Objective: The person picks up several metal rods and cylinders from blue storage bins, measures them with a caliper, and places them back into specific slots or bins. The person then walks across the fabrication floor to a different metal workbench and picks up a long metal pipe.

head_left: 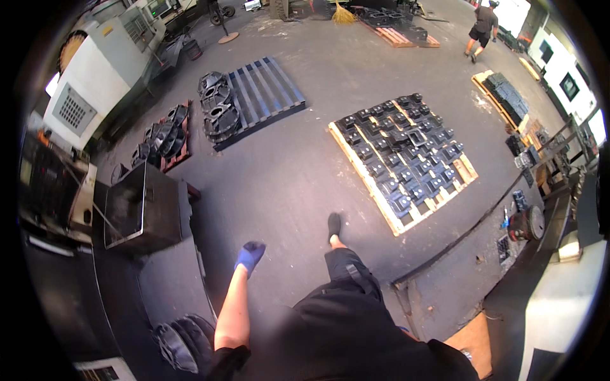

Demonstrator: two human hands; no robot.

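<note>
My left hand [250,255], in a blue glove with dark finger parts, hangs over the grey floor in front of my body. Nothing is visible in it and it touches nothing; its fingers are too dark and blurred to tell whether they are apart or closed. Beside it on the left stands an open dark metal bin [162,213]. My right hand cannot be made out; a dark sleeve [452,359] shows at the lower right. One dark shoe [334,223] is set forward on the floor. Ahead to the right, a wooden pallet [375,190] bears rows of black metal parts.
A blue slatted pallet [273,95] carries large black castings [219,108] on its left side. More castings sit on a red pallet [185,149]. White machines [101,70] line the left. At the far right walks another person [484,28], near a pallet of dark blocks [505,95].
</note>
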